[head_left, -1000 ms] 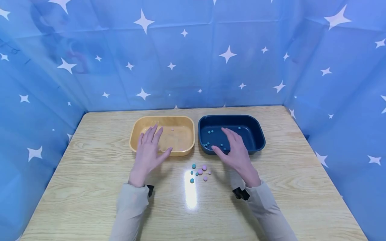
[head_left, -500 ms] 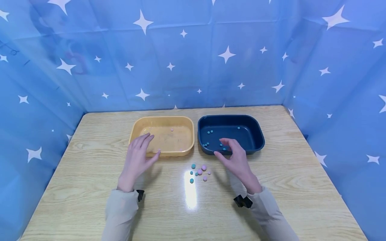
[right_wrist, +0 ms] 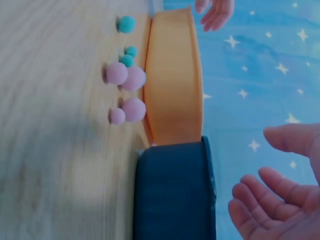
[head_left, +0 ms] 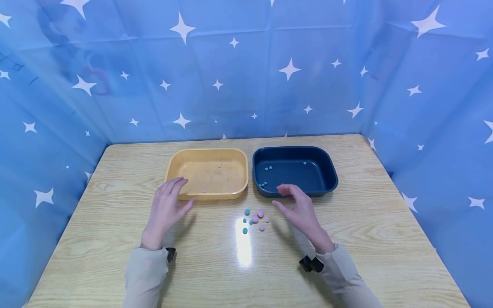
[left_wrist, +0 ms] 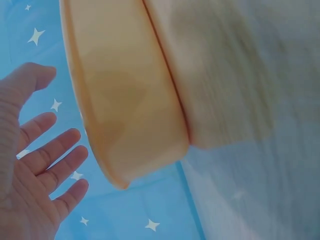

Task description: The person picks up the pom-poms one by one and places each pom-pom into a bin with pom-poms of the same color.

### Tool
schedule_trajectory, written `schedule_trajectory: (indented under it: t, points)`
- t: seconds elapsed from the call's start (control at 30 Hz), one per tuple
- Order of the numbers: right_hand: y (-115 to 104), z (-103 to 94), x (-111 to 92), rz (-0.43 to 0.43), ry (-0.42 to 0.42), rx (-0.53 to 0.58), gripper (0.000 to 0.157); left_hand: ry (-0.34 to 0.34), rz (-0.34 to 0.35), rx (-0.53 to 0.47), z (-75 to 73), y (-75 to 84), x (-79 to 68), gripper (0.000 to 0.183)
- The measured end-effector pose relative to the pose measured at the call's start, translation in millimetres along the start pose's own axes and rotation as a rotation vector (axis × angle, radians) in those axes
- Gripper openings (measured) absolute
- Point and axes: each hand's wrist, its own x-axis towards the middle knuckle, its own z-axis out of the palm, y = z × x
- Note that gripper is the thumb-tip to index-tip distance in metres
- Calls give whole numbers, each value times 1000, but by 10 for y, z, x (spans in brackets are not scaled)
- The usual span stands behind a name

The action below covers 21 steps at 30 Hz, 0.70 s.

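My left hand (head_left: 166, 209) hovers over the near left corner of a yellow bin (head_left: 215, 196), fingers spread and nothing held. In the left wrist view, its fingers (left_wrist: 57, 150) stand apart from the bin's wall (left_wrist: 125, 90). Just above the near rim of a dark blue bin (head_left: 327, 173) hangs my right hand (head_left: 302, 214), thumb and fingers relaxed and apart, also holding nothing. Between the hands, on the table, lies a loose cluster of pink balls (head_left: 255, 219) and teal balls (head_left: 247, 212) of mixed sizes. The right wrist view shows this cluster close, with a pink ball (right_wrist: 133, 109) in front.
Inside the blue bin lie several small teal balls (head_left: 266, 169); a few small pink balls (head_left: 219, 165) are in the yellow one. The bins stand side by side on a wooden table (head_left: 96, 239). A blue starry curtain (head_left: 246, 85) rises behind and along both sides.
Both hands have drawn back toward the person; the left moved down and left from over the yellow bin, the right back to the blue bin's near rim. The balls on the table stay put.
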Motion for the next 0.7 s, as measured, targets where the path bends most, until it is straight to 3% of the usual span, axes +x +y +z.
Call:
schedule_trajectory:
  t: [0.43,0.7]
  points:
    - [-36,81,-133,38,-70,44,33,13,5,17,-1,-101,-111,49]
    - [3,164,-185,-10,-69,81,32,8,-7,13,-11,-128,-146,47]
